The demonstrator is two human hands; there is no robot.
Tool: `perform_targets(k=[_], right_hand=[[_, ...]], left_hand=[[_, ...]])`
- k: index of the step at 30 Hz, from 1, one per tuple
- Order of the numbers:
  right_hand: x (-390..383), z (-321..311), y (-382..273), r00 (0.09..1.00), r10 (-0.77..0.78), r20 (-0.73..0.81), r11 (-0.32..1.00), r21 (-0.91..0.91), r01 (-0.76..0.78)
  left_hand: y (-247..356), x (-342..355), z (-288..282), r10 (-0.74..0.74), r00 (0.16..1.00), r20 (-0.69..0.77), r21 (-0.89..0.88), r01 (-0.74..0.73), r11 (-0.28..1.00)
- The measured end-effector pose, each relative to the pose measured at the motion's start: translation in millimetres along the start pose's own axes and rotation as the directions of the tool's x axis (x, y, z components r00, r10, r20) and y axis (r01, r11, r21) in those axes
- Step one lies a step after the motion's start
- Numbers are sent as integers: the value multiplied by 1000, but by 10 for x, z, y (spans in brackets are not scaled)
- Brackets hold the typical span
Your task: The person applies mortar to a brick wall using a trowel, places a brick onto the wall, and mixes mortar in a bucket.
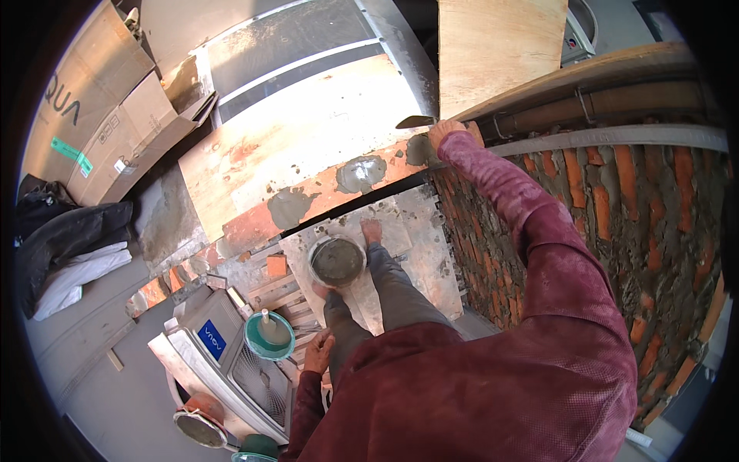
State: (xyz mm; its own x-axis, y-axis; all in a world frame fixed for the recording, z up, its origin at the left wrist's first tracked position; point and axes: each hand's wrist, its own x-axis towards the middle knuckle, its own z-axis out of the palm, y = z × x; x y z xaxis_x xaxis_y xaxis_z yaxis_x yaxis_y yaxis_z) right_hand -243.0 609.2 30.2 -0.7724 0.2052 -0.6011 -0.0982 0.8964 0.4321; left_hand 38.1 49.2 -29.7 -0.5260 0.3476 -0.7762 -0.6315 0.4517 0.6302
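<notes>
My right hand (446, 134) is stretched far forward and closed on a trowel (416, 122), whose dark blade points left over the end of the brick ledge (323, 182). Grey mortar patches (360, 175) lie along the top of this ledge. Beside my left thigh hangs my left hand (318, 354), its fingers curled in with nothing visible in them. A round bucket of wet grey mortar (337, 261) stands between my bare feet on a splattered board.
A rough brick wall (577, 208) rises at my right. Lower left, a teal bucket (269, 334) sits by a white fan-grilled unit (231, 339). Loose brick (276, 266) lies on the slats. Cardboard boxes (115, 131) and dark cloth (69, 246) are at far left; plywood (308, 131) lies beyond the ledge.
</notes>
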Motion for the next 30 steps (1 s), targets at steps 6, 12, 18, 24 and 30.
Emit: perform_targets(k=[6, 12, 18, 24, 30], right_hand=[[399, -102, -323, 948, -146, 281, 989, 32, 143], [-630, -419, -196, 928, -361, -90, 913, 167, 371], [-120, 17, 276, 972, -140, -188, 990, -60, 131], [-115, 255, 112, 937, -318, -146, 941, 75, 331], [-18, -292, 286, 932, -271, -241, 939, 147, 311]], left_hand=[[-729, -683, 683, -326, 935, -137, -272, 281, 920], [-620, -722, 1162, -583, 812, -45, -648, 420, 635], [189, -354, 1289, -519, 843, 142, -322, 535, 781], [274, -261, 1324, -533, 839, 114, -287, 541, 791], [448, -300, 1194, -453, 881, 140, -470, 462, 752]])
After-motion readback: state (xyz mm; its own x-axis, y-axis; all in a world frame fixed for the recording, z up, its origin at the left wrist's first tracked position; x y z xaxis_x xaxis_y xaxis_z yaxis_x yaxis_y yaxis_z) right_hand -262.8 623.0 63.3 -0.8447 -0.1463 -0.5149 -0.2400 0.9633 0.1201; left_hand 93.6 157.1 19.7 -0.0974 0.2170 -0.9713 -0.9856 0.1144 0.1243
